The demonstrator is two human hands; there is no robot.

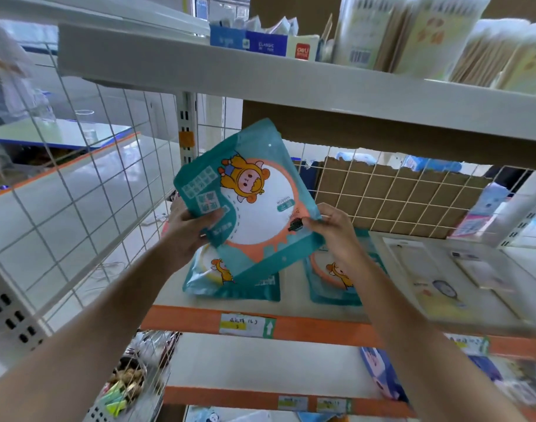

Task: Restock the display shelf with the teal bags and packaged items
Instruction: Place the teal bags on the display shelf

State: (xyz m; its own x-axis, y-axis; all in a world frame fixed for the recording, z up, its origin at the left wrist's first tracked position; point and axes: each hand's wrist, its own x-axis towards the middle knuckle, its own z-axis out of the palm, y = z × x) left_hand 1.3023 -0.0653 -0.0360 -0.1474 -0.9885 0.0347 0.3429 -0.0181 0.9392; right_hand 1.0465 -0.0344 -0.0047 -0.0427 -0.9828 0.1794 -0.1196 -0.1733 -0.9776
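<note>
While above the shelf (181, 303), teal bag (248, 202) between left hand (186, 229) and right hand (332, 229).

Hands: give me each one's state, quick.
Left hand: closed on the teal bag, gripping its left edge.
Right hand: closed on the same bag, pinching its right edge.

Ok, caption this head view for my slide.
Both hands hold a teal bag above two more on the shelf.

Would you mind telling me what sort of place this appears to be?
Most likely a small retail shop: a display shelf with an orange edge and price label, packaged cotton swabs stocked above, and both hands holding a teal bag for stocking.
</note>
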